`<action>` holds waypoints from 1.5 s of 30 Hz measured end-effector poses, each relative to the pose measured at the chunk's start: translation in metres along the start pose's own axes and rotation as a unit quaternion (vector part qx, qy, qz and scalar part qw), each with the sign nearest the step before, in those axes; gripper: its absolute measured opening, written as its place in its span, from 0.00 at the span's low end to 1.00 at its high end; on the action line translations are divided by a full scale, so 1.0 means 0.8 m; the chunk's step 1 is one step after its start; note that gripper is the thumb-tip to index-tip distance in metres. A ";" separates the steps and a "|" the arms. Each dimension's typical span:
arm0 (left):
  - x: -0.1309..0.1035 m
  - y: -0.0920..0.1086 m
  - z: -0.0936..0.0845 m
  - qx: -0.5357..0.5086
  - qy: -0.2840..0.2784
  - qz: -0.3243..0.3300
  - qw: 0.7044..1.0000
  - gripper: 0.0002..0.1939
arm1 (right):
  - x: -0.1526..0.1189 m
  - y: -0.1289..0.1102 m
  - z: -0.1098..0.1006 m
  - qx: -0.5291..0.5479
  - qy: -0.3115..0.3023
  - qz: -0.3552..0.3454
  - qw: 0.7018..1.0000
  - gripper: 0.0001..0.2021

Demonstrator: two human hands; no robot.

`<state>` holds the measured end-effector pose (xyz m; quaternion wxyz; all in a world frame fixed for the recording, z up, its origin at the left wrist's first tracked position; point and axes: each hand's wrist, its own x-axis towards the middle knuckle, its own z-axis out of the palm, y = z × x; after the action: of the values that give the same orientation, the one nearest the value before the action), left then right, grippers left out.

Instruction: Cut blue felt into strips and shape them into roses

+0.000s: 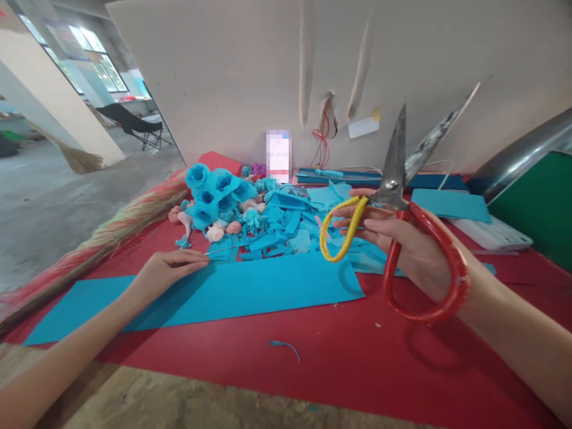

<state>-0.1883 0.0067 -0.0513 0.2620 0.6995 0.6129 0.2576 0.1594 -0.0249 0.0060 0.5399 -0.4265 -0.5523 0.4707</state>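
Observation:
A long blue paper strip (250,292) lies across the red table top (322,345). My left hand (172,268) is at the strip's upper edge, its fingers pinched on a thin wire or needle (218,251). Above the strip's right end, my right hand (388,229) holds large scissors (392,186) with one yellow handle loop and one red one. The blades point up and stand apart. Blue paper flowers (205,196) stand behind the strip, beside a heap of blue paper scraps (290,220) and small pink flowers (215,232).
A phone (279,156) with a blurred screen leans on the grey board (232,77) behind. Folded blue paper (451,204) lies on a white case (491,233) at the right. A straw-like bundle (111,229) runs along the left edge. A black chair (134,122) stands beyond.

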 end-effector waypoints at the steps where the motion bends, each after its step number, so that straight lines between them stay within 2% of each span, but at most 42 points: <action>1: -0.001 0.004 0.001 -0.020 0.014 -0.008 1.000 0.08 | -0.001 0.001 -0.001 0.004 -0.001 -0.003 1.000 0.10; 3: -0.006 0.020 0.009 -0.063 0.027 -0.010 0.998 0.07 | -0.002 0.004 -0.003 0.006 -0.007 -0.011 1.000 0.10; 4: -0.010 0.032 0.017 -0.086 0.010 -0.005 0.996 0.07 | -0.002 0.006 -0.004 0.002 -0.014 -0.016 1.000 0.10; 5: -0.015 0.047 0.026 -0.113 -0.024 0.001 0.993 0.06 | -0.002 0.008 -0.005 -0.002 -0.024 -0.021 1.000 0.10; 7: -0.025 0.084 0.051 -0.176 -0.150 0.042 0.972 0.06 | -0.003 0.010 -0.006 -0.002 -0.038 -0.030 0.999 0.11; 9: -0.034 0.123 0.081 -0.241 -0.281 0.074 0.926 0.04 | -0.004 0.009 -0.005 0.012 -0.037 -0.038 0.999 0.14; 10: -0.037 0.142 0.096 -0.287 -0.325 0.082 0.897 0.02 | -0.004 0.008 -0.004 0.019 -0.032 -0.040 0.999 0.16; 12: -0.039 0.173 0.122 -0.367 -0.378 0.096 0.845 0.04 | -0.006 0.006 -0.003 0.032 -0.026 -0.044 0.998 0.18; 14: -0.038 0.194 0.142 -0.423 -0.408 0.097 0.803 0.05 | -0.006 0.005 -0.002 0.049 -0.028 -0.059 0.997 0.18; 18: -0.031 0.208 0.161 -0.505 -0.466 0.047 0.725 0.03 | -0.003 0.009 -0.004 0.061 -0.023 -0.106 0.992 0.18; 20: -0.029 0.207 0.164 -0.548 -0.495 0.026 0.674 0.06 | 0.000 0.010 -0.006 0.053 -0.018 -0.121 0.991 0.15; 21: -0.029 0.206 0.165 -0.558 -0.504 0.019 0.659 0.08 | 0.001 0.011 -0.007 0.052 -0.015 -0.124 0.991 0.14; 23: -0.030 0.203 0.166 -0.558 -0.504 0.006 0.659 0.11 | 0.003 0.011 -0.008 0.058 -0.011 -0.121 0.991 0.11; 27: -0.031 0.198 0.169 -0.552 -0.459 -0.013 0.696 0.11 | 0.007 0.012 -0.013 0.078 -0.002 -0.120 0.990 0.08; 32: -0.033 0.205 0.166 -0.534 -0.456 -0.035 0.711 0.12 | 0.006 0.014 -0.012 0.078 0.005 -0.129 0.989 0.07; 35: -0.034 0.210 0.166 -0.525 -0.437 -0.033 0.730 0.17 | 0.005 0.016 -0.007 0.080 0.014 -0.131 0.988 0.07; 40: -0.035 0.213 0.169 -0.545 -0.401 -0.025 0.736 0.18 | 0.006 0.021 -0.002 0.079 0.026 -0.145 0.986 0.08; 45: -0.038 0.210 0.167 -0.533 -0.383 -0.028 0.754 0.17 | 0.007 0.024 -0.001 0.072 0.030 -0.155 0.985 0.07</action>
<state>0.0209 -0.0489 -0.0352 0.8124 0.4693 0.2435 0.2457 0.1589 -0.0158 -0.0119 0.6520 -0.3100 -0.5600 0.4064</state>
